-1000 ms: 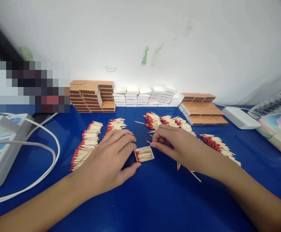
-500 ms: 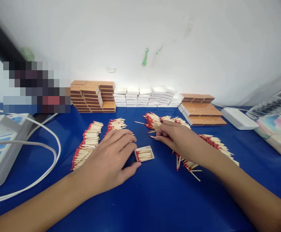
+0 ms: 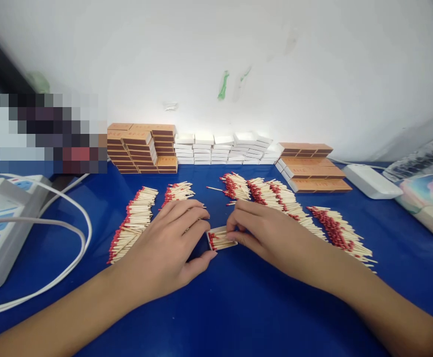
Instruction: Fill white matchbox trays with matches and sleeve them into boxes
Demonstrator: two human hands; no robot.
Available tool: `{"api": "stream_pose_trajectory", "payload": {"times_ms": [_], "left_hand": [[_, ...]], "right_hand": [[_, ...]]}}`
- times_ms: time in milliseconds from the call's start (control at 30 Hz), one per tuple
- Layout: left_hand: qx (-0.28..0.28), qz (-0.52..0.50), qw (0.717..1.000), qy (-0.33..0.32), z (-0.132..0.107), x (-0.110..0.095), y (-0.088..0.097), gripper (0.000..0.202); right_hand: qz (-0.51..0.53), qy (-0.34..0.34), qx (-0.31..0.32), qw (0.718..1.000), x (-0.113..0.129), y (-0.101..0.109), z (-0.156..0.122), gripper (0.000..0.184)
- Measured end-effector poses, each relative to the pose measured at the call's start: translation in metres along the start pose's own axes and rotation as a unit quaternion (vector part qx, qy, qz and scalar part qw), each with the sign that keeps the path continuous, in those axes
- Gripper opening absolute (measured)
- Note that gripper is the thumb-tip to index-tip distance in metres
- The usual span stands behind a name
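A small white matchbox tray (image 3: 225, 248) lies on the blue table with red-headed matches (image 3: 219, 240) inside it. My left hand (image 3: 177, 243) steadies the tray's left end between thumb and fingers. Over the tray's right end, my right hand (image 3: 263, 228) pinches a match; the fingertips mostly hide it. Loose matches lie in piles around: a long row (image 3: 136, 218) and a smaller pile (image 3: 179, 192) beyond my left hand, another pile (image 3: 236, 187) behind the tray, and more (image 3: 339, 230) to the right of my right hand.
Along the wall stand stacked brown matchboxes (image 3: 138, 148), white trays (image 3: 221, 148) and more brown matchboxes (image 3: 313, 171). A power strip (image 3: 11, 223) with white cables sits at left. At right are a white adapter (image 3: 372, 181) and a tissue pack (image 3: 430, 198).
My right hand has moved left and toward me, bringing the match from beside the pile to the tray. My left hand stays at the tray.
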State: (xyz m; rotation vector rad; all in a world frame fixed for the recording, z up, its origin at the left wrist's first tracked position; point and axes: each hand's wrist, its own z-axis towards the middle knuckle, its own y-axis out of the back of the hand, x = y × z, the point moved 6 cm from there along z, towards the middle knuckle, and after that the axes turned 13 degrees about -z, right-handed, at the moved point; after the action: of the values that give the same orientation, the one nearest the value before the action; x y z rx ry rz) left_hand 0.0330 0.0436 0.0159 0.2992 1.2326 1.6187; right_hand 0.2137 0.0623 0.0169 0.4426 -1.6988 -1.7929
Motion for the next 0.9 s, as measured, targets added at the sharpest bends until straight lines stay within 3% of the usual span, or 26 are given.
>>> {"api": "stream_pose_trajectory", "payload": {"times_ms": [233, 433, 900], "left_hand": [[-0.004, 0.006, 1.000, -0.002, 0.000, 0.001, 0.000, 0.023], [-0.001, 0.005, 1.000, 0.001, 0.000, 0.001, -0.001, 0.024], [-0.014, 0.007, 1.000, -0.013, 0.000, -0.001, 0.001, 0.021]], "right_hand": [[0.027, -0.013, -0.011, 0.999, -0.008, 0.001, 0.000, 0.010], [-0.077, -0.067, -0.081, 0.992, -0.036, 0.004, 0.005, 0.013], [-0.084, -0.063, -0.070, 0.992, -0.051, -0.005, 0.010, 0.016]]}}
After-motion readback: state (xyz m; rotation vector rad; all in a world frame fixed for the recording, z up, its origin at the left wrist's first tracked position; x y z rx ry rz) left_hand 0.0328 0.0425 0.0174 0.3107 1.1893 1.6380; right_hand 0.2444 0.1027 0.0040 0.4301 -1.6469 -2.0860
